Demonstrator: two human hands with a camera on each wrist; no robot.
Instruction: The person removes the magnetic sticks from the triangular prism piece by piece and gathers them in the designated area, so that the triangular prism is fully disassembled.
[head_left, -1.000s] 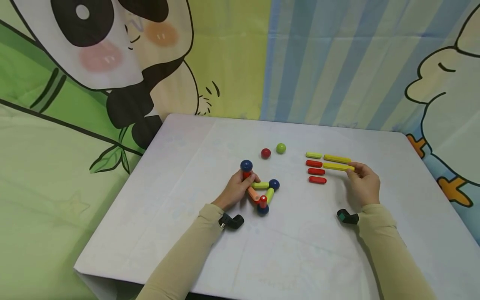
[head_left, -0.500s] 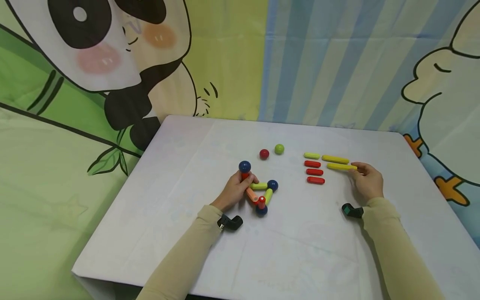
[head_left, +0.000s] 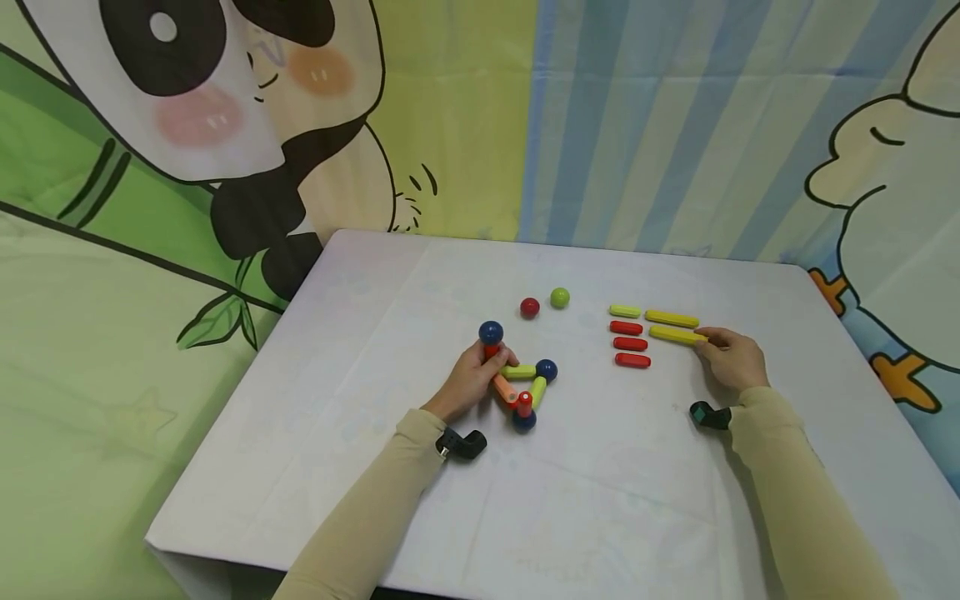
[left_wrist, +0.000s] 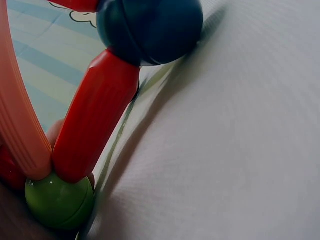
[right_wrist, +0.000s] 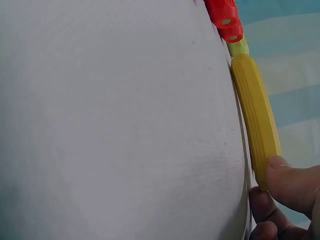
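Observation:
On the left of the head view, my left hand [head_left: 467, 382] grips a built frame of magnetic rods and balls. A dark blue ball [head_left: 491, 332] tops its red rod, and two more blue balls sit at its other corners. In the left wrist view, an orange rod [left_wrist: 22, 110] and a red rod [left_wrist: 95, 117] meet at a green ball [left_wrist: 57, 202]. Far to the right, my right hand [head_left: 733, 358] pinches the near end of a long yellow rod [head_left: 675, 335] between thumb and finger. That rod lies low over the table, just right of the red rods.
Several red rods [head_left: 631, 343] lie in a column beside a short lime rod [head_left: 625, 311]. Behind the held rod is another long yellow rod [head_left: 672, 318]. A loose red ball [head_left: 529, 308] and a green ball [head_left: 559, 297] rest on the white table [head_left: 420, 283].
The yellow rod in my right hand has slid right, then slightly back, leaving a small gap from the red rod it nearly touched. My left hand keeps its grip on the frame.

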